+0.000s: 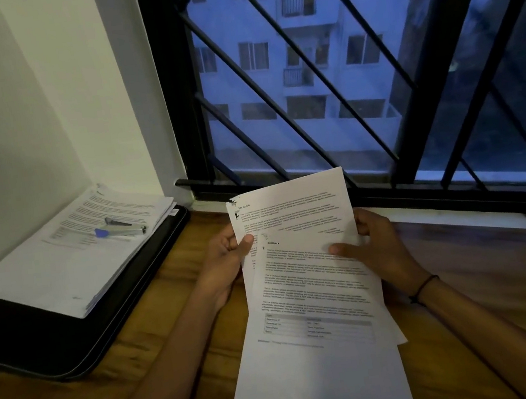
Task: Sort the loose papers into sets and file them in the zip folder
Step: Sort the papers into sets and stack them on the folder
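White printed sheets [312,280] pinched in my left hand [226,261] and right hand [375,248], near centre over wooden table [500,285]; black zip folder [39,339] far left under paper stack [72,258], stapler [121,228] on top

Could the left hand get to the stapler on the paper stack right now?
Probably not at once: the left hand is gripping the held papers together with the right hand. The path over the table to the stapler on the stack looks unobstructed once it lets go.
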### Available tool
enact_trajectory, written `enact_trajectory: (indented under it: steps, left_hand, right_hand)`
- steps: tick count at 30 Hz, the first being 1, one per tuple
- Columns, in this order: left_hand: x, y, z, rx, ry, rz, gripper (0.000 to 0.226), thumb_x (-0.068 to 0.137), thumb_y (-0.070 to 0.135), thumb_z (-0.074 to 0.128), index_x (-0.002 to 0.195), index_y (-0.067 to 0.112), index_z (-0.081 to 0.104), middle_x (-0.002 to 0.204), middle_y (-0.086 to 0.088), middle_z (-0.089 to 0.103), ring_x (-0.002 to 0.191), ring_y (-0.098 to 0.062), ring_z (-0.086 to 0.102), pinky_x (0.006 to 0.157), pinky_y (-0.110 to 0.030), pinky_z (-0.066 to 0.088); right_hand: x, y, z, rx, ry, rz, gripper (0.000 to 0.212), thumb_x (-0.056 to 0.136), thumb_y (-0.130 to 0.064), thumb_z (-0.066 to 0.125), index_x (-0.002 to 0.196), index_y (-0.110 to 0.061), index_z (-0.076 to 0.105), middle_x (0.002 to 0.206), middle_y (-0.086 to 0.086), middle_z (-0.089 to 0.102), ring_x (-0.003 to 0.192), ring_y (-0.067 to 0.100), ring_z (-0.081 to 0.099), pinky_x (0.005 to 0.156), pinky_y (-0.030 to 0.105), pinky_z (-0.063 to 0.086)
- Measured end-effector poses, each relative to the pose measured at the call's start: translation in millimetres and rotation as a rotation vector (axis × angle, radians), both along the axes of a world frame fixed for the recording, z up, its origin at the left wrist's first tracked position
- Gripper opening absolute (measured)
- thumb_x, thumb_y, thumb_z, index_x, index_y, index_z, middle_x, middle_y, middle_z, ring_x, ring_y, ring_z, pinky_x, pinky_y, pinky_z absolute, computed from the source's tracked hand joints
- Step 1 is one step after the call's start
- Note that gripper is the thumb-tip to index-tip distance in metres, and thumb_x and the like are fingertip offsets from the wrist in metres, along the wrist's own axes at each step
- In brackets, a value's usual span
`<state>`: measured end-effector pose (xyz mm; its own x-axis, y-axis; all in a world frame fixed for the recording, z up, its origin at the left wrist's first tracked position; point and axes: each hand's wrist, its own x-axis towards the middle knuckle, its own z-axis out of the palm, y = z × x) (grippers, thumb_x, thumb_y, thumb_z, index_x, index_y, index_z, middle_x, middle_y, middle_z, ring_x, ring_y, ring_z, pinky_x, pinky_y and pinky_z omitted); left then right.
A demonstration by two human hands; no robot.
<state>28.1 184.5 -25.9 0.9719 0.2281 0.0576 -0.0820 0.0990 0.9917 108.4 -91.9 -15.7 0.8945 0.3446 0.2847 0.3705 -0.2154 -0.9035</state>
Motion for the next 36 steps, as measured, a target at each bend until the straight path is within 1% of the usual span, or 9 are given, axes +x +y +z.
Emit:
enact_trajectory:
  steps: [6,9,11,19,23,26,29,32,36]
  left_hand:
    - [-2.0,-0.7,0.8,0.021,0.014,0.006,0.028,0.102,0.006,0.058,0.128,0.011,0.064,0.121,-0.008,0.075,0.112,-0.030,0.071,0.093,-0.047,0.058]
    - [-3.1,-2.5,1.9,0.072,0.024,-0.002,0.025,0.103,0.008,0.056,0.126,0.011,0.066,0.119,-0.008,0.075,0.109,-0.029,0.072,0.094,-0.050,0.057]
    - [-3.7,-3.8,2.4,0.103,0.025,-0.007,0.024,0.105,0.010,0.054,0.125,0.012,0.066,0.118,-0.008,0.076,0.108,-0.029,0.073,0.093,-0.051,0.058]
    - [-4.4,-0.6,4.1,0.091,0.063,0.034,0.024,0.108,0.011,0.048,0.124,0.014,0.066,0.115,-0.006,0.076,0.108,-0.031,0.072,0.096,-0.052,0.057]
    - [-5.0,-0.8,3.1,0.084,0.070,0.051,0.024,0.108,0.013,0.048,0.123,0.015,0.066,0.115,-0.006,0.076,0.106,-0.029,0.073,0.096,-0.055,0.056]
    - [-6.3,-1.3,3.2,0.091,0.062,0.062,0.024,0.108,0.013,0.048,0.123,0.015,0.066,0.115,-0.006,0.076,0.106,-0.029,0.073,0.095,-0.054,0.057]
    - [-6.7,-2.7,4.5,0.117,0.052,0.058,0.023,0.108,0.014,0.048,0.122,0.014,0.066,0.114,-0.005,0.077,0.105,-0.027,0.073,0.092,-0.050,0.059]
    - [-7.3,-3.8,5.7,0.151,0.057,0.064,0.022,0.108,0.015,0.048,0.121,0.015,0.066,0.109,-0.002,0.078,0.102,-0.023,0.075,0.086,-0.043,0.061]
    - [-9.5,-7.0,9.0,0.200,0.062,0.068,0.022,0.108,0.019,0.047,0.118,0.022,0.067,0.106,0.003,0.078,0.097,-0.018,0.075,0.079,-0.034,0.062]
  right_hand:
    - [3.6,6.8,11.2,-0.067,-0.055,-0.072,0.033,0.071,-0.028,0.092,0.099,-0.023,0.077,0.099,-0.011,0.078,0.091,0.004,0.073,0.077,0.026,0.059]
    - [12.1,12.6,22.3,-0.130,-0.121,-0.138,0.033,0.071,-0.028,0.093,0.089,-0.022,0.066,0.090,-0.009,0.075,0.079,-0.001,0.071,0.065,0.019,0.057]
    - [17.6,15.9,31.2,-0.162,-0.147,-0.152,0.042,0.072,-0.025,0.092,0.094,-0.024,0.057,0.092,-0.011,0.073,0.078,-0.004,0.069,0.061,0.015,0.054]
    - [12.3,18.7,44.7,-0.186,-0.180,-0.114,0.073,0.073,-0.030,0.091,0.127,-0.028,0.042,0.092,-0.008,0.073,0.078,0.005,0.072,0.063,0.024,0.059]
    - [6.4,12.1,42.1,-0.257,-0.082,-0.111,0.110,0.064,-0.040,0.095,0.145,-0.034,0.020,0.104,-0.018,0.060,0.090,0.002,0.064,0.070,0.022,0.052]
    - [9.1,-7.1,32.4,-0.469,0.081,0.029,0.121,0.060,-0.039,0.097,0.148,-0.030,0.015,0.116,-0.015,0.058,0.105,0.007,0.061,0.079,0.024,0.052]
    - [18.9,-23.2,19.4,-0.516,0.130,0.046,0.092,0.062,-0.032,0.097,0.134,-0.028,0.039,0.128,-0.004,0.058,0.113,0.015,0.061,0.085,0.032,0.056]
    - [25.8,-24.9,21.5,-0.546,-0.031,-0.152,0.046,0.066,-0.030,0.095,0.097,-0.027,0.062,0.106,-0.001,0.066,0.092,0.013,0.063,0.067,0.027,0.048]
    - [28.4,-12.0,44.1,-0.425,-0.192,-0.219,0.027,0.068,-0.026,0.094,0.077,-0.021,0.069,0.078,-0.009,0.069,0.074,0.004,0.064,0.059,0.018,0.040]
